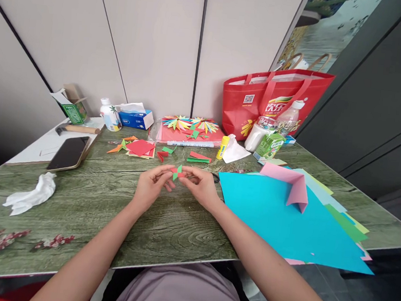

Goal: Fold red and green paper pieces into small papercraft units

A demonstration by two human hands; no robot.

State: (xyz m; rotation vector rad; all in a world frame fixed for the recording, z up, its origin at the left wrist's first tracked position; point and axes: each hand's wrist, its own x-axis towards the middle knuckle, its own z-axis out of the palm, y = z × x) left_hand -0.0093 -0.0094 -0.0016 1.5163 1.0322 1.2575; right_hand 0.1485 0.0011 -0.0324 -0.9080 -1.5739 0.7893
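Between my two hands, above the middle of the table, is a small folded red and green paper piece (177,172) with pointed tips. My left hand (151,183) pinches its left side between thumb and fingers. On the right side, my right hand (198,184) grips it the same way. Just beyond the hands lie folded red and green paper strips (199,158), a small red folded paper (162,156) and a green paper scrap (168,150). A stack of red paper squares (141,148) sits to the left of these. Dark scissors handles (215,177) show partly behind my right hand.
Large blue paper sheets (287,218) cover the right side, with a folded pink paper (291,180) on top. A yellow glue stick (222,147) stands near a red bag (241,107). On the left are a phone (69,153), a hammer (78,129) and crumpled tissue (32,195).
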